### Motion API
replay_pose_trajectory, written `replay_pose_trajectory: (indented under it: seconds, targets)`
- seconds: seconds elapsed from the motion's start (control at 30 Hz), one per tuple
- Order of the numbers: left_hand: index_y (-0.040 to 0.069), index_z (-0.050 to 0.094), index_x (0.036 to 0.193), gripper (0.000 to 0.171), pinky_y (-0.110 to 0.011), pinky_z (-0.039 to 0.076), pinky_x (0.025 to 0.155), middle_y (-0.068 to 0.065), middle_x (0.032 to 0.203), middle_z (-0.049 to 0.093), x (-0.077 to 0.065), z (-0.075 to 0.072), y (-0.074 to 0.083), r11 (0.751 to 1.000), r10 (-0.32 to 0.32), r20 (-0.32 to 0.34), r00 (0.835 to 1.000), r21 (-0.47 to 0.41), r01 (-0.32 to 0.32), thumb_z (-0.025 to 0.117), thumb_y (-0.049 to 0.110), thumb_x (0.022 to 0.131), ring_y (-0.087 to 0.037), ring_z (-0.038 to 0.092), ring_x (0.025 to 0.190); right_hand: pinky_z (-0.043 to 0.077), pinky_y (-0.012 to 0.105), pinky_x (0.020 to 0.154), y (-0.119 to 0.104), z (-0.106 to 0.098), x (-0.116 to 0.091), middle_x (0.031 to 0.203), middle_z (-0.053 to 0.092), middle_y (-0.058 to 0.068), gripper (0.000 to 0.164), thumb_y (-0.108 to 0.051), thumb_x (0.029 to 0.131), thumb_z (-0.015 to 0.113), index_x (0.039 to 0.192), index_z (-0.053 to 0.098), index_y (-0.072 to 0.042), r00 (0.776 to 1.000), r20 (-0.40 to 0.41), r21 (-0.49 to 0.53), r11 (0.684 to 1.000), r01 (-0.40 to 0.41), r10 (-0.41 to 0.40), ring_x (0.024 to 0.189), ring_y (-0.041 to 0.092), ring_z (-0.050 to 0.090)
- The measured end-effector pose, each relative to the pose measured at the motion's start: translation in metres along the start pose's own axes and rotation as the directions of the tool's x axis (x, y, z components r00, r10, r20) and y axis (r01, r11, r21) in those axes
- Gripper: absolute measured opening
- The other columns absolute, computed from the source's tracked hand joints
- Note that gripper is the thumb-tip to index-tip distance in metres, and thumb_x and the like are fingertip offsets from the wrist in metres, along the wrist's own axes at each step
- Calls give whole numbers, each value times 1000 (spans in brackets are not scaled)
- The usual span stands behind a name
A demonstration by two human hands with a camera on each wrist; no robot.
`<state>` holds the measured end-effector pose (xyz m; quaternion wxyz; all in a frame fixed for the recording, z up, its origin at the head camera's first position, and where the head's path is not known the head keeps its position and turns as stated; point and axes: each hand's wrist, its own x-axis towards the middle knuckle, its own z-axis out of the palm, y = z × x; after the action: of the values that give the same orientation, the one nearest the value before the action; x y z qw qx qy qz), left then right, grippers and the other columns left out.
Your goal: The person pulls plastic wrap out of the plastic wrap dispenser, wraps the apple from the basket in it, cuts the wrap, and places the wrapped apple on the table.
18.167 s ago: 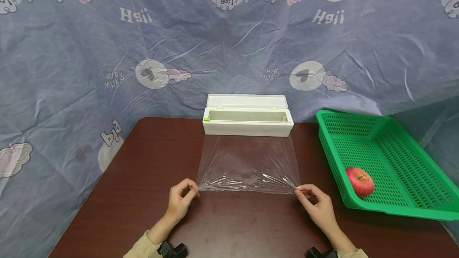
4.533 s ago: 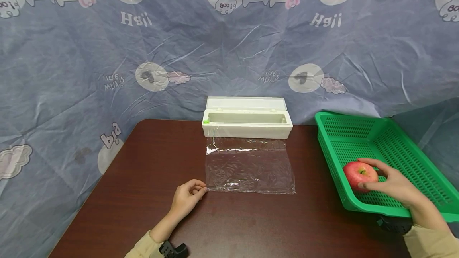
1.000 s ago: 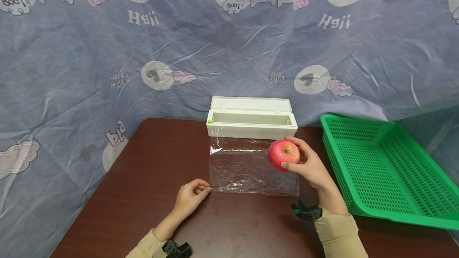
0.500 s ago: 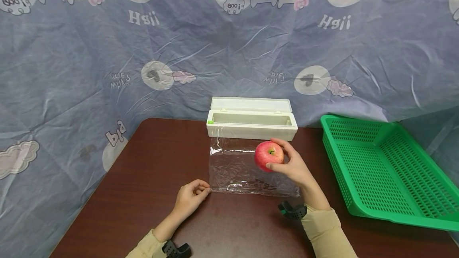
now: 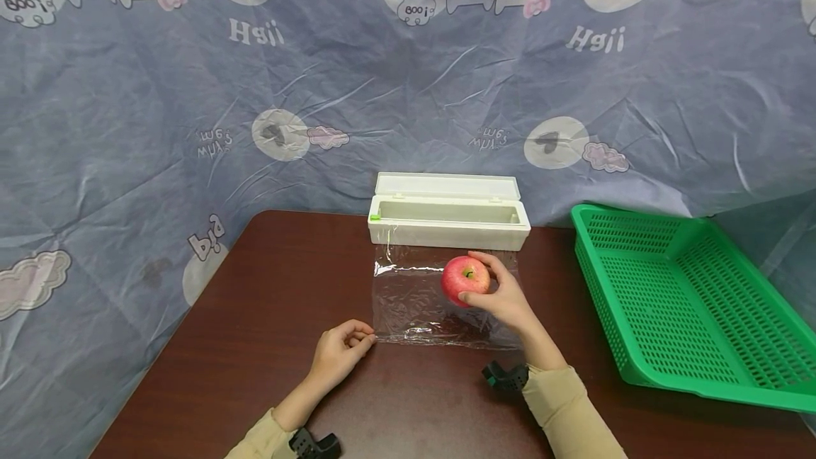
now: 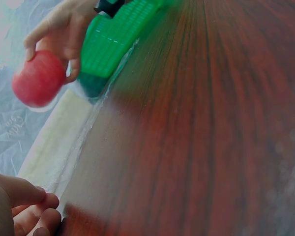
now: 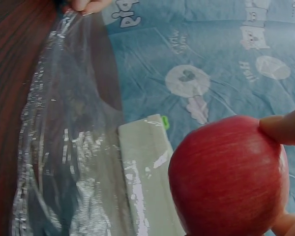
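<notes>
A red apple [image 5: 460,282] is held in my right hand [image 5: 506,301], thumb on the near side and fingers round the far side. In the head view it overlaps the clear cling film [image 5: 404,307]; the left wrist view shows the apple [image 6: 38,81] raised above the film. The film stretches from the white cling film box [image 5: 449,236] toward me over the table. At its near left corner, my left hand [image 5: 341,354] pinches the edge between thumb and fingers. The right wrist view has the apple [image 7: 228,179] large in front, hiding part of the box.
The box's lid [image 5: 448,185] stands open at the table's back edge, with a green piece [image 5: 375,217] at its left end. A green perforated basket [image 5: 688,303] sits on the right. Behind hangs a printed blue-grey cloth [image 5: 408,91].
Earlier both hands pinched the film's near corners. The right hand then took the apple from the basket and carried it left over the film, slowing lately. The left hand stays at its corner.
</notes>
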<state>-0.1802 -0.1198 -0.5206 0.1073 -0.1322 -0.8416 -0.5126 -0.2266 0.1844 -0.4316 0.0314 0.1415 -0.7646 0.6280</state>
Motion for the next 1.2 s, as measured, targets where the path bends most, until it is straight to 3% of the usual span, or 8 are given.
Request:
replay_pose_trajectory:
  seconds: [0.27, 0.6, 0.97, 1.1, 1.2]
  targets:
    - [18, 68, 82, 9, -21, 40, 46, 13, 69, 65, 0, 0, 0, 1000, 3, -6, 1000, 13, -3, 74, 12, 80, -3, 54, 51, 49, 25, 76, 15, 5, 4, 121, 49, 22, 71, 1, 70, 77, 134, 46, -5, 999, -31, -54, 998, -23, 21, 106, 30, 47]
    - [19, 68, 83, 8, -21, 40, 45, 12, 69, 65, 0, 0, -1, 1000, 3, -4, 1000, 12, -3, 73, 12, 81, -3, 54, 51, 46, 33, 82, 30, 10, 6, 124, 49, 19, 75, -3, 69, 80, 136, 46, -6, 996, -57, -109, 991, -78, 72, 110, 31, 46]
    - [21, 68, 83, 9, -21, 40, 45, 11, 69, 66, 1, 1, -1, 1000, -3, 2, 1000, 6, 3, 73, 14, 81, -3, 54, 51, 39, 45, 92, 0, 20, -2, 126, 49, 25, 72, 1, 71, 77, 136, 45, -1, 991, -44, -136, 982, -130, 125, 115, 37, 45]
    - [20, 68, 83, 9, -21, 41, 46, 12, 69, 65, 1, 0, -1, 1000, -8, 3, 1000, 6, 8, 73, 14, 81, -4, 54, 51, 40, 46, 91, 2, 20, -2, 126, 49, 25, 72, -1, 71, 78, 136, 45, -1, 991, -37, -144, 981, -132, 128, 115, 37, 45]
    - [20, 68, 83, 9, -21, 41, 46, 11, 69, 66, 0, 0, 0, 1000, -14, 6, 1000, 7, 14, 73, 13, 81, -4, 55, 51, 41, 47, 91, 16, 18, 1, 127, 49, 23, 74, -5, 71, 80, 137, 46, -4, 991, -38, -141, 981, -130, 126, 115, 36, 46]
